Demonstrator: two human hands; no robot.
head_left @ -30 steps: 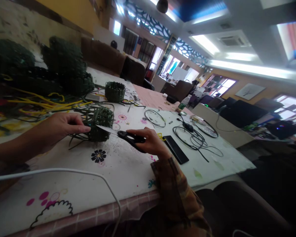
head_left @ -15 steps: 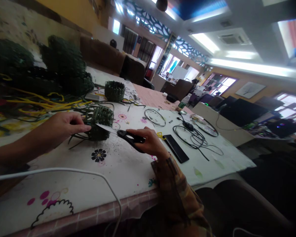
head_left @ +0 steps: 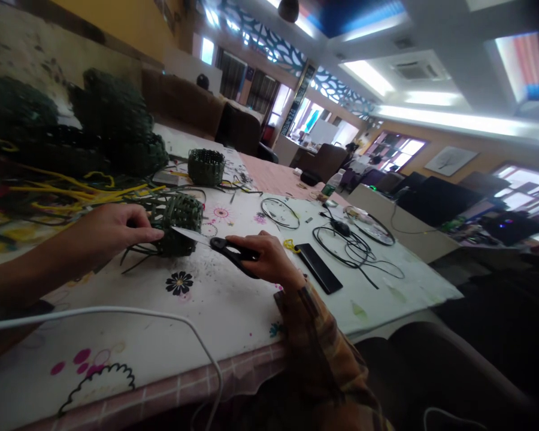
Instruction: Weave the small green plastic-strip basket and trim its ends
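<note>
A small dark green woven basket [head_left: 184,216] lies on its side on the patterned tabletop, loose strips [head_left: 137,251] trailing from its left end. My left hand [head_left: 126,226] is closed at that end, thumb and fingers pinched on the basket's edge; what exactly lies between the fingertips is partly hidden. From the right, my right hand [head_left: 267,256] grips the black handles of a pair of scissors [head_left: 227,248]. Their silver blades point left across the basket's front, with the tips close to my left thumb.
Another green basket [head_left: 206,167] stands upright behind, and larger woven baskets [head_left: 112,114] are piled at the left by yellow strips [head_left: 72,191]. To the right lie a black phone-like slab [head_left: 318,267], coiled dark cord [head_left: 341,246] and a bottle [head_left: 332,183]. A white cable [head_left: 161,313] crosses the foreground.
The view has shifted slightly. Both hands, the scissors and the basket keep nearly the same positions relative to each other.
</note>
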